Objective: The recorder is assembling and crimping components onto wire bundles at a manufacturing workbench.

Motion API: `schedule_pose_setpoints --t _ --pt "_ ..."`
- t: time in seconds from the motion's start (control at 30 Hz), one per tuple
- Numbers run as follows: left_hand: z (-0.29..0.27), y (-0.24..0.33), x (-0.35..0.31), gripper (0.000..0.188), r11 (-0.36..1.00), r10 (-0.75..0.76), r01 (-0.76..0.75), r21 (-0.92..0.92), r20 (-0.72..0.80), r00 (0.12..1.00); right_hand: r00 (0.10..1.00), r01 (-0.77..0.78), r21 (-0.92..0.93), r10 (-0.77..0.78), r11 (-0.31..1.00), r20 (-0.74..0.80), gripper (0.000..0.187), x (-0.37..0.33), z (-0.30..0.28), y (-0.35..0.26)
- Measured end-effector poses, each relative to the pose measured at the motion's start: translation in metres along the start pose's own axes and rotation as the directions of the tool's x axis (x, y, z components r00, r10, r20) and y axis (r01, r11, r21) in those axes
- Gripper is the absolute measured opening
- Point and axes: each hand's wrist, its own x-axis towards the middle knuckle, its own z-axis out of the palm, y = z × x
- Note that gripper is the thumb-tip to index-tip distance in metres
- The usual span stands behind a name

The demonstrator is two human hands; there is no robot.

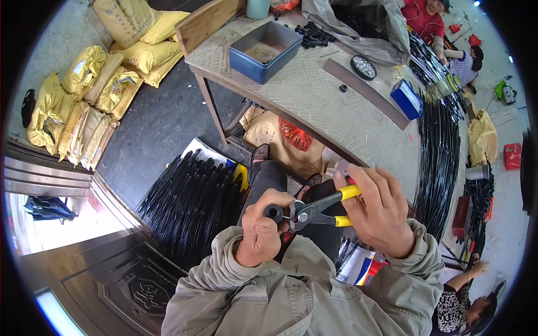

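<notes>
In front of my lap, my left hand (262,228) is closed around a black cylindrical part (273,212) with a round hole in its end. My right hand (378,210) holds end-cutting pliers (319,209) with yellow-tipped handles, which are spread apart. The pliers' jaws are right beside the black part, at my left fingers. A thin bit of metal shows between the part and the jaws; I cannot tell whether they grip it. Most of the black part is hidden in my left fist.
A worktable (358,117) ahead carries a blue bin (263,53), a blue box (406,99) and a flat bar (364,92). Bundled black rods (193,196) lie on the floor at left; more rods (438,157) lie at right. Yellow sacks (84,106) are stacked far left. Other people sit at right.
</notes>
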Motion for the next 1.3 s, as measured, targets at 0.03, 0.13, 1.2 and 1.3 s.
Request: schedule_pose_setpoints --t 0.03,0.13,1.2,1.3 --pt "0.000 0.001 0.000 0.065 1.000 0.004 -0.004 -0.002 0.002 1.000 1.000 -0.004 -0.029 0.004 1.000 -0.006 0.026 0.001 -0.002 0.001" --pt "-0.002 0.003 0.000 0.065 1.000 -0.022 0.023 -0.021 0.063 0.998 1.000 -0.010 -0.064 0.011 0.998 0.009 0.032 0.002 -0.008 0.003" --pt "-0.003 0.012 -0.006 0.071 0.989 0.019 -0.022 0.145 0.015 1.000 0.984 0.030 0.083 -0.044 0.996 0.173 0.039 0.004 -0.024 -0.006" --pt "-0.001 0.007 -0.007 0.073 0.995 -0.008 0.011 0.095 -0.029 1.000 0.991 0.030 0.054 -0.037 0.998 0.131 0.040 0.008 -0.022 -0.004"
